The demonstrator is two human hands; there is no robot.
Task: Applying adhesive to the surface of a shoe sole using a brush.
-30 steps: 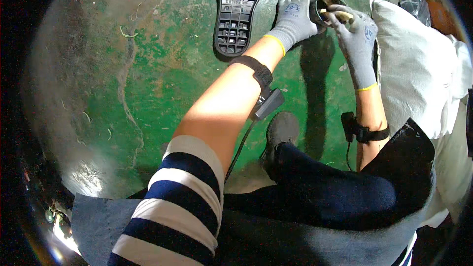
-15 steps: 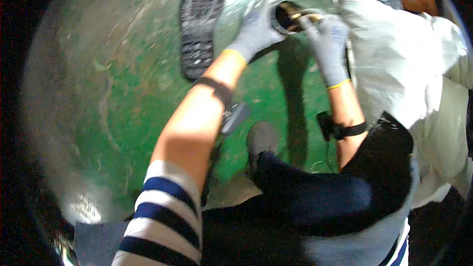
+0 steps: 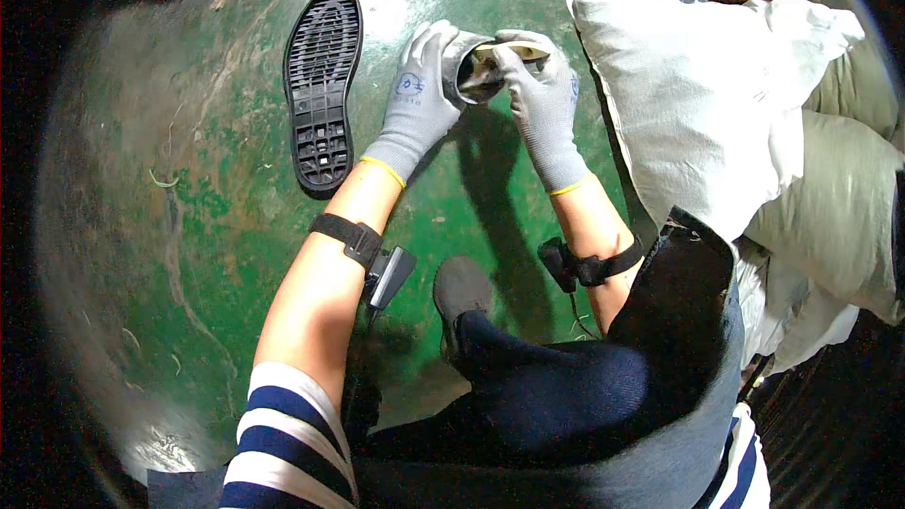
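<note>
One black shoe sole [image 3: 322, 90] lies tread-up on the green floor [image 3: 189, 226] at upper left. At top centre, the gloved left hand [image 3: 415, 99] wraps one grey shoe upper [image 3: 468, 64], the gloved right hand [image 3: 542, 99] pinching its rim. Two white sacks [image 3: 716, 104] are stacked at right.

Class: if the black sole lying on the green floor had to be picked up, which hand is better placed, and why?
Probably the left hand: the black sole lies on its side, closer than to the right hand, whose fingertips are in the shoe.
</note>
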